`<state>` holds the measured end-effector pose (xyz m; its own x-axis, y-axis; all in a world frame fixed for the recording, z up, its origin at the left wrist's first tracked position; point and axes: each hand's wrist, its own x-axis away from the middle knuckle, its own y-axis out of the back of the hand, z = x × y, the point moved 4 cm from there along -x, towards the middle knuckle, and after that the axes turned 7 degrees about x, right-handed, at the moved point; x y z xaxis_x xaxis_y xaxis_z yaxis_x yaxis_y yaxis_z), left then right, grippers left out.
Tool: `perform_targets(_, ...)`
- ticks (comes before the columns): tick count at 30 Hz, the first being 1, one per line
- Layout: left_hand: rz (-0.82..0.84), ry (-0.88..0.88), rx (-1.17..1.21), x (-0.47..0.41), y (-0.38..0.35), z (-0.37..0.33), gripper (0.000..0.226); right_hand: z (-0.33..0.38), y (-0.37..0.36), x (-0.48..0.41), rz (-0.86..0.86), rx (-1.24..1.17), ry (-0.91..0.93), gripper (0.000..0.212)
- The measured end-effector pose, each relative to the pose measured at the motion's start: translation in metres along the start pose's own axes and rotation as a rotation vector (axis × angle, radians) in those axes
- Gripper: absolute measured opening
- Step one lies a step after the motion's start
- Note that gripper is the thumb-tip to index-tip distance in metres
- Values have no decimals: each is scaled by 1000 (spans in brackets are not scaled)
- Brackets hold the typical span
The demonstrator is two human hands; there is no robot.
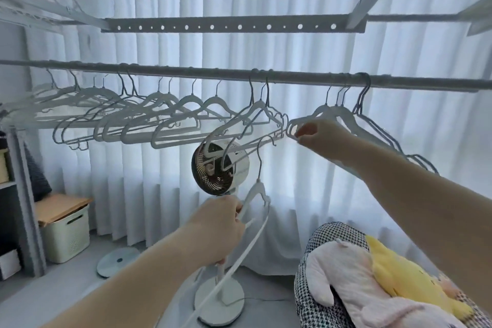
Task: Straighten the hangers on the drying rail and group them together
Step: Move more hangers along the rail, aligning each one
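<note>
A grey drying rail [213, 73] runs across the view with several white hangers [159, 114] hooked on it, spread out and tilted at different angles. A pair of hangers [255, 114] hangs askew at the middle, and a tight bunch [346, 114] hangs at the right. My left hand [221, 226] grips a loose white hanger [259, 189] below the rail; its hook is caught on the bottom bar of a tilted hanger. My right hand [316, 134] pinches the left tip of a hanger [292, 126] from the right bunch.
A standing fan [219, 168] is straight ahead behind the hangers, its base [219, 301] on the floor. White curtains fill the back. A cream bin [66, 231] and grey shelf [24, 194] stand at left. A checked cushion with soft toys [372, 279] lies lower right. Two perforated bars [213, 26] hang overhead.
</note>
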<state>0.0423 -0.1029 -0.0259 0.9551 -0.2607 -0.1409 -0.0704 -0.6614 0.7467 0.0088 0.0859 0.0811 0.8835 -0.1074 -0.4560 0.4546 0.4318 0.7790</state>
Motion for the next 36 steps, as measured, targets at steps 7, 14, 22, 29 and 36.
perform_targets(7,-11,-58,-6,-81,-3,-50,21,-61,47,-62,-141,229,13,23)
perform_targets(14,-108,-59,-19,-147,-6,-79,18,-94,64,-110,-200,324,102,26)
perform_targets(22,-221,-69,-18,-193,-1,-106,22,-78,65,-153,-346,462,297,34)
perform_targets(29,-312,-122,25,-212,14,-129,21,-85,54,-182,-241,616,291,46)
perform_targets(36,-235,-70,48,-235,6,-137,23,-91,53,-187,-293,636,339,43)
